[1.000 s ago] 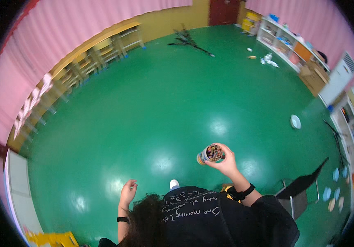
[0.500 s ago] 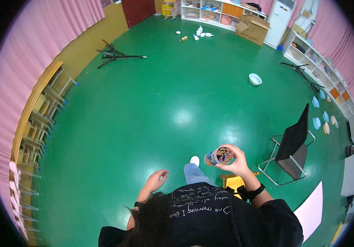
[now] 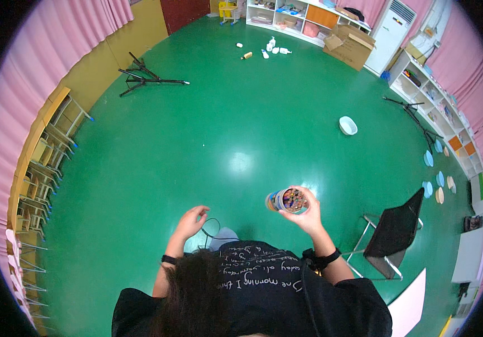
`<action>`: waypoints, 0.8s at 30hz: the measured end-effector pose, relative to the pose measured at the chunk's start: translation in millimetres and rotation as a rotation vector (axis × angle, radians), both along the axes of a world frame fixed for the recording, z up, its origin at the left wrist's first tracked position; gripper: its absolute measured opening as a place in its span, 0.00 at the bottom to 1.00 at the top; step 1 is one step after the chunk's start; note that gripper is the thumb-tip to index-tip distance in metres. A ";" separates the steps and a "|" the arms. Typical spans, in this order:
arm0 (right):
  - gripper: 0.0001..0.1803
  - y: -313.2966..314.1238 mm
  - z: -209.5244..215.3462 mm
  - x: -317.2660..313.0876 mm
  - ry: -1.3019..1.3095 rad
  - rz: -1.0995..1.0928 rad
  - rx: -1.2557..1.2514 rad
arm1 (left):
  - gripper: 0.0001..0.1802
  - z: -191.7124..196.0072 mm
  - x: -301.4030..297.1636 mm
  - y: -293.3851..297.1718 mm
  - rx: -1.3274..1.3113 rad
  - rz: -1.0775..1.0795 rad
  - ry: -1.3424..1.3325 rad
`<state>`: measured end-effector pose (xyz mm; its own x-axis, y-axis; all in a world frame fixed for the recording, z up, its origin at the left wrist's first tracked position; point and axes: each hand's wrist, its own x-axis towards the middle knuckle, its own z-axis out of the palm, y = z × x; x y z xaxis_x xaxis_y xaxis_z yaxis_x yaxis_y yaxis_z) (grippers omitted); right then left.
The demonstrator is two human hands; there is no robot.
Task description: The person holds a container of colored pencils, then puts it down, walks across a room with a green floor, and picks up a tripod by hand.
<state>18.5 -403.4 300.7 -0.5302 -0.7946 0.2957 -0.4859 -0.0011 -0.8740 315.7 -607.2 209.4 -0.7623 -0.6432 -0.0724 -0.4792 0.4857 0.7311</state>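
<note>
My right hand (image 3: 307, 216) has its grip closed around a round tub of coloured pencils (image 3: 287, 200), fingers wrapped about its wall from below and the side, so the tub sits out in front of my chest, raised well above the green floor (image 3: 207, 146), its open mouth turned up toward me with the pencil ends showing. My left hand (image 3: 191, 220) carries nothing; its grip is released, fingers loosely curled, hanging just beside a thin dark cord (image 3: 212, 226) that loops down in front of my black shirt (image 3: 275, 281). To carry this well, I judge the thing to mind is the tilt: the tub leans a little and has no lid that I can see, so I would keep the mouth upward and the wrist steady, or the pencils could slide out and scatter. A firm wrap low on the wall looks better than a pinch at the rim, and the free hand could come under the base if the load feels loose. A black folding chair (image 3: 394, 231) stands near on my right, well apart from the tub, and I would give its legs room. A white bowl (image 3: 348, 125) lies further off on the floor, with a tripod (image 3: 146, 80) lying flat toward the far left.
</note>
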 end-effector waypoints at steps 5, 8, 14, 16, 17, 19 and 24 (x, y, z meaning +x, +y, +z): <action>0.32 -85.9 -13.4 -25.9 -0.029 0.073 0.024 | 0.11 -33.6 18.3 -86.3 0.077 0.064 -0.076; 0.32 -145.0 -12.5 -52.8 -0.043 0.088 0.027 | 0.12 -30.7 -2.0 -147.1 0.098 0.109 -0.126; 0.32 -254.1 6.4 -124.9 -0.083 -0.015 -0.031 | 0.12 -20.8 -107.0 -270.4 -0.040 0.005 -0.053; 0.33 -273.6 10.0 -144.1 -0.057 -0.085 -0.039 | 0.13 -21.2 -149.6 -301.0 -0.097 -0.147 -0.090; 0.33 -281.3 12.3 -149.6 -0.069 -0.110 -0.036 | 0.13 -21.7 -169.3 -315.8 -0.158 -0.283 -0.117; 0.32 -298.2 22.0 -175.8 -0.032 -0.131 0.009 | 0.14 -9.4 -217.4 -340.9 -0.153 -0.401 -0.132; 0.32 -326.6 9.3 -260.6 -0.017 -0.234 0.058 | 0.14 23.4 -338.7 -399.0 -0.224 -0.608 -0.118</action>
